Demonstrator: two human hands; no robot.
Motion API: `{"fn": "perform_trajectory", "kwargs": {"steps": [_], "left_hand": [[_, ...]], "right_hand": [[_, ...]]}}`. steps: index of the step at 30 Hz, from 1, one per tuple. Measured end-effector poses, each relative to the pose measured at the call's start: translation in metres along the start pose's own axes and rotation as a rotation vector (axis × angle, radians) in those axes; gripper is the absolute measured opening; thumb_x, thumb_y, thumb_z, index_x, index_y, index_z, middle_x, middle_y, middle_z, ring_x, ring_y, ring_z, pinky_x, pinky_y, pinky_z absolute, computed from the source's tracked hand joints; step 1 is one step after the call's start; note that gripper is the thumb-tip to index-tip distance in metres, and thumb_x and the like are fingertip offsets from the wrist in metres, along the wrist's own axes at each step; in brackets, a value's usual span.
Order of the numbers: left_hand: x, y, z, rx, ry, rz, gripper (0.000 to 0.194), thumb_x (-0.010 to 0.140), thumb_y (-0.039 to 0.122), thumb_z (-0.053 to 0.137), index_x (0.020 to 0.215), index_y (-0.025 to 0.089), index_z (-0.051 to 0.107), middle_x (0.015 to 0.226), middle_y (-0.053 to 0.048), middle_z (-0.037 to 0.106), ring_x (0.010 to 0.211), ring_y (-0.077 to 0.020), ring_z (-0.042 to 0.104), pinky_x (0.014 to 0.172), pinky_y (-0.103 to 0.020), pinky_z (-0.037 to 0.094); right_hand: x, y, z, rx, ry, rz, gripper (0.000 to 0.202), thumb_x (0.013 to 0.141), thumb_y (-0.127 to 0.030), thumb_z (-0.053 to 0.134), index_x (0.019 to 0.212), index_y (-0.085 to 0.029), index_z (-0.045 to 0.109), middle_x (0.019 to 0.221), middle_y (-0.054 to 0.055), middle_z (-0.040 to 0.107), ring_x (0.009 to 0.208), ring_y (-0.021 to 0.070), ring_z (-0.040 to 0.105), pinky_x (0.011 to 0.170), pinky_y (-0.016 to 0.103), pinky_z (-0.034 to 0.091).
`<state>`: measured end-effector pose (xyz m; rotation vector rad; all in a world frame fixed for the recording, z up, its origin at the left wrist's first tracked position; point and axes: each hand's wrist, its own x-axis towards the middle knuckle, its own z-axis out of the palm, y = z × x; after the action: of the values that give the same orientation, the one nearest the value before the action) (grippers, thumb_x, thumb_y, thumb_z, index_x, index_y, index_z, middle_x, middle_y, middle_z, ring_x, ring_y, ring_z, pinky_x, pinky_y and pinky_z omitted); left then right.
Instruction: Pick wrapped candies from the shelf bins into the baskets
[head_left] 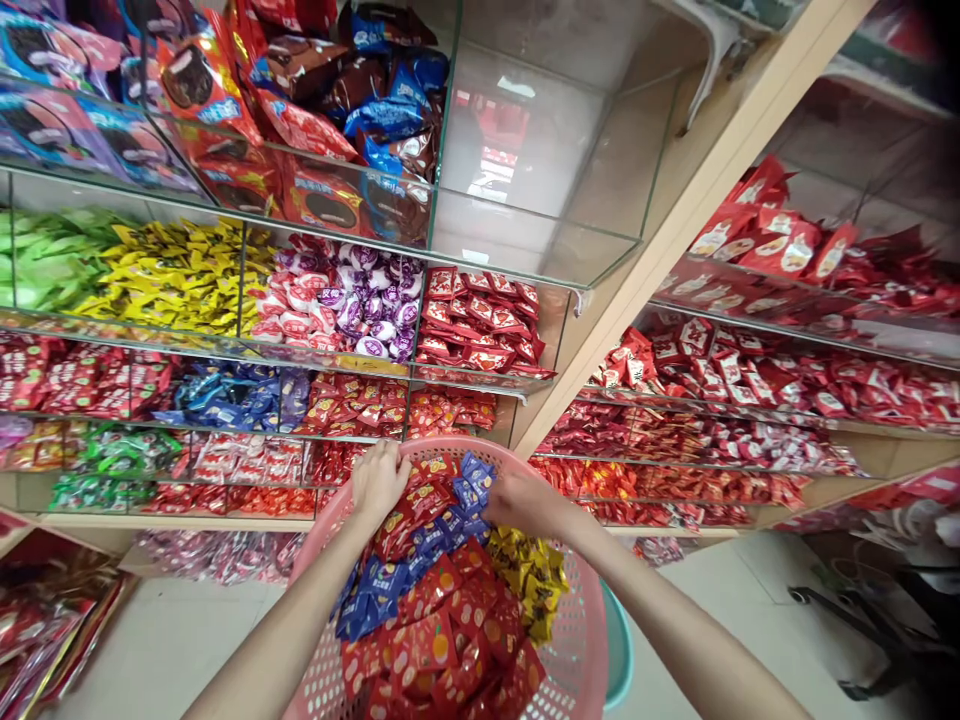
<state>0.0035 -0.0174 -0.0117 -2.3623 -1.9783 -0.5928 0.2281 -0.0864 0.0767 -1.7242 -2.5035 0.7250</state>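
Note:
A pink perforated plastic basket [330, 530] is in front of me, filled with wrapped sweets. My left hand [379, 478] is closed over its far left rim. My right hand [525, 505] is inside the far right part, fingers curled against small blue packets [474, 482]; whether it grips any of them is hidden. More blue packets run diagonally across the basket. Red packets with orange pictures [450, 620] fill the near side, and a few red ones lie by my left hand. Yellow packets [529, 580] lie along the right, under my right wrist.
Glass-fronted shelves rise ahead, holding yellow sweets [180, 275], purple-and-white sweets [379, 300] and red packets [480, 320]. A wooden upright [675, 220] divides them from the right-hand shelves. A teal container [619, 645] shows behind the basket. Dark chair legs [847, 630] stand at right.

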Motion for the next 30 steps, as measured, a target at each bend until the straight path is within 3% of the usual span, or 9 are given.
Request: {"fn": "perform_trajectory", "kwargs": {"steps": [5, 8, 11, 15, 22, 30], "left_hand": [[-0.001, -0.001, 0.000, 0.005, 0.012, 0.010, 0.018, 0.084, 0.029, 0.037, 0.081, 0.019, 0.051, 0.089, -0.008, 0.059, 0.084, -0.0215, 0.055, 0.071, -0.032, 0.036], [-0.001, -0.002, 0.000, 0.000, 0.024, 0.025, 0.018, 0.084, 0.029, 0.037, 0.082, 0.019, 0.051, 0.089, -0.007, 0.058, 0.084, -0.0210, 0.054, 0.070, -0.031, 0.036], [-0.001, -0.003, 0.002, -0.003, 0.039, 0.026, 0.018, 0.085, 0.029, 0.036, 0.083, 0.019, 0.051, 0.087, -0.007, 0.058, 0.083, -0.0214, 0.054, 0.071, -0.032, 0.036], [0.000, -0.005, 0.005, -0.004, 0.046, 0.018, 0.018, 0.085, 0.030, 0.036, 0.084, 0.019, 0.051, 0.088, -0.007, 0.057, 0.082, -0.0216, 0.054, 0.071, -0.033, 0.036], [0.001, -0.006, 0.007, -0.007, 0.049, 0.019, 0.015, 0.084, 0.029, 0.038, 0.083, 0.019, 0.050, 0.087, -0.005, 0.057, 0.081, -0.0211, 0.054, 0.070, -0.032, 0.036], [0.000, -0.005, 0.002, -0.004, 0.042, 0.024, 0.018, 0.085, 0.031, 0.037, 0.083, 0.019, 0.051, 0.086, -0.006, 0.057, 0.081, -0.0217, 0.054, 0.070, -0.033, 0.036]], "right_hand": [[0.084, -0.002, -0.019, -0.211, 0.198, 0.111, 0.026, 0.088, -0.023, 0.036, 0.095, -0.014, 0.059, 0.092, 0.014, 0.062, 0.090, 0.0233, 0.058, 0.073, 0.032, 0.040], [0.126, 0.000, -0.017, -0.287, 0.216, 0.044, 0.031, 0.088, -0.017, 0.038, 0.117, -0.016, 0.048, 0.114, 0.014, 0.055, 0.105, 0.0224, 0.052, 0.081, 0.032, 0.040], [0.158, 0.002, -0.012, -0.353, 0.183, -0.048, 0.037, 0.088, -0.014, 0.041, 0.125, -0.018, 0.044, 0.127, 0.011, 0.047, 0.115, 0.0222, 0.045, 0.089, 0.035, 0.039], [0.188, 0.003, -0.005, -0.426, 0.143, -0.126, 0.035, 0.088, -0.025, 0.048, 0.123, -0.018, 0.046, 0.129, 0.009, 0.045, 0.113, 0.0238, 0.046, 0.092, 0.046, 0.040], [0.207, 0.002, 0.001, -0.515, 0.116, -0.152, 0.030, 0.087, -0.030, 0.051, 0.114, -0.017, 0.053, 0.121, 0.008, 0.051, 0.108, 0.0222, 0.051, 0.090, 0.046, 0.042], [0.182, -0.006, -0.010, -0.478, 0.203, -0.137, 0.031, 0.087, -0.027, 0.050, 0.115, -0.016, 0.051, 0.123, 0.011, 0.049, 0.110, 0.0231, 0.047, 0.093, 0.043, 0.038]]}}
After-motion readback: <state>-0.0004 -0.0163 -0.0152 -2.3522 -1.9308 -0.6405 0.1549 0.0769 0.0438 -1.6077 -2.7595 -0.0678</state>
